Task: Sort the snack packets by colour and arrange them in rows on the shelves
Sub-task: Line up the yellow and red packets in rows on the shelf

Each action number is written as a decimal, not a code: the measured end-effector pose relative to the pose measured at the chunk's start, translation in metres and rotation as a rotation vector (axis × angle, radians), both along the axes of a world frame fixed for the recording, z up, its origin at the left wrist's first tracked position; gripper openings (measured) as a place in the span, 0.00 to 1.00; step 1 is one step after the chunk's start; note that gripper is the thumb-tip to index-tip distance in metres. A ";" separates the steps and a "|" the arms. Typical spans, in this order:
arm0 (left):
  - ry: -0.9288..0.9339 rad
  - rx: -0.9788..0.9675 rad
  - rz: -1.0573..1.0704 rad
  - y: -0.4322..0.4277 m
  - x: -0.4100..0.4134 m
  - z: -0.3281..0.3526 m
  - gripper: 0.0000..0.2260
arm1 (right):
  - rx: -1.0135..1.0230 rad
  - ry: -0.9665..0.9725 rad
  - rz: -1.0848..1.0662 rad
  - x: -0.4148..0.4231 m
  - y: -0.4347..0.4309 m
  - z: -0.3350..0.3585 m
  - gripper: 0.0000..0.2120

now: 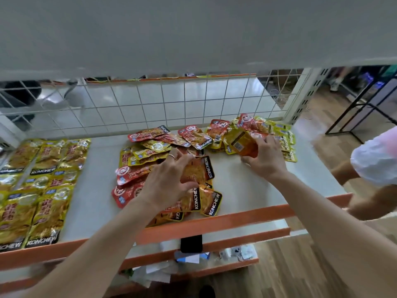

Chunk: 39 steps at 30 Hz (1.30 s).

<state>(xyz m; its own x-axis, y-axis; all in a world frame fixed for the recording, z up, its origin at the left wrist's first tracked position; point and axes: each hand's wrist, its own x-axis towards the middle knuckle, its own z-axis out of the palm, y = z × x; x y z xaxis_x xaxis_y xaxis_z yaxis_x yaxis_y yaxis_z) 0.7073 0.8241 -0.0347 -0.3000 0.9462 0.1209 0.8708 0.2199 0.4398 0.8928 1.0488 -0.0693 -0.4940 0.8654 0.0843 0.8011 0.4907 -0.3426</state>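
Note:
A mixed heap of red and yellow snack packets (pixel 150 151) lies in the middle of the white shelf (pixel 247 186). My left hand (pixel 169 179), a ring on one finger, grips a red packet (pixel 198 169) at the front of the heap. My right hand (pixel 265 158) holds a packet turned face down (pixel 242 143), its barcode side up, at the edge of a second mixed pile (pixel 279 134) at the back right. Yellow packets (pixel 38 179) lie sorted in rows on the left of the shelf.
A white wire grid (pixel 150 104) closes the back of the shelf. An orange rail (pixel 236 220) edges its front. Lower shelves hold a black phone (pixel 191 244) and papers (pixel 154 274). Another person's arm and white sleeve (pixel 373 160) are at the right.

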 end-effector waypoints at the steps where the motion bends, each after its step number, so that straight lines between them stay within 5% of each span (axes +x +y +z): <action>1: -0.077 0.048 0.028 -0.001 0.000 0.001 0.30 | 0.020 0.050 0.003 0.003 -0.003 -0.001 0.27; 6: -0.464 0.096 0.207 -0.003 -0.003 0.009 0.21 | 0.061 0.286 0.067 0.015 -0.018 0.006 0.08; 10: -0.912 0.070 0.362 -0.009 -0.006 0.012 0.19 | 0.098 0.412 0.140 0.021 -0.034 0.016 0.08; 14: -1.115 0.129 0.398 -0.019 -0.007 0.017 0.14 | 0.146 0.520 0.256 0.022 -0.055 0.032 0.09; 19: -1.442 0.218 0.479 -0.030 -0.008 0.020 0.13 | -0.364 0.795 0.268 0.019 -0.081 0.033 0.19; 23: -1.459 0.238 0.490 -0.038 -0.008 0.019 0.10 | -0.751 1.009 0.176 0.018 -0.095 0.028 0.15; 27: -1.429 0.220 0.451 -0.047 -0.009 0.018 0.14 | -0.696 0.986 0.117 0.013 -0.110 0.027 0.09; 34: -1.098 0.205 0.464 -0.059 -0.012 0.020 0.26 | -0.730 0.962 0.118 0.005 -0.128 0.033 0.17; 39: -1.229 0.279 0.496 -0.069 -0.021 0.023 0.22 | -0.874 1.001 0.077 -0.004 -0.141 0.039 0.21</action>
